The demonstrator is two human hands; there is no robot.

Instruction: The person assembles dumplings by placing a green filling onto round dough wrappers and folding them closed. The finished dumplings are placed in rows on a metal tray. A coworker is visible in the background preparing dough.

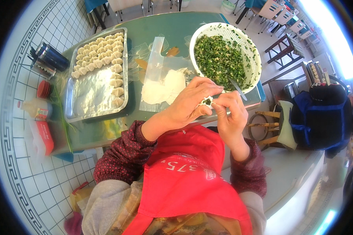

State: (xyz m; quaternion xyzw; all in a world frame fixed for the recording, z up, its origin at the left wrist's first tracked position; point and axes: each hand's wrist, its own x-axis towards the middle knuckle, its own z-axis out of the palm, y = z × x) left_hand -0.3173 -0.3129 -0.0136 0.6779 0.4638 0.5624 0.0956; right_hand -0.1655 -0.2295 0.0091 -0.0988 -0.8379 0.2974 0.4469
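Note:
Between my two hands is a partly folded dumpling, its wrapper still gaping around dark green filling. My left hand cradles it from the left, while the thumb and fingertips of my right hand pinch its right edge. Just beyond my hands stands a white plastic colander of chopped green filling. A metal utensil leans in it, its end over the near rim. Left of my hands, white flour lies on a clear plastic bag.
A metal tray on the left holds rows of folded dumplings. Along the tiled wall are a dark blue flask, a utensil holder, red lids and a bottle. A wooden stool stands right of the green table.

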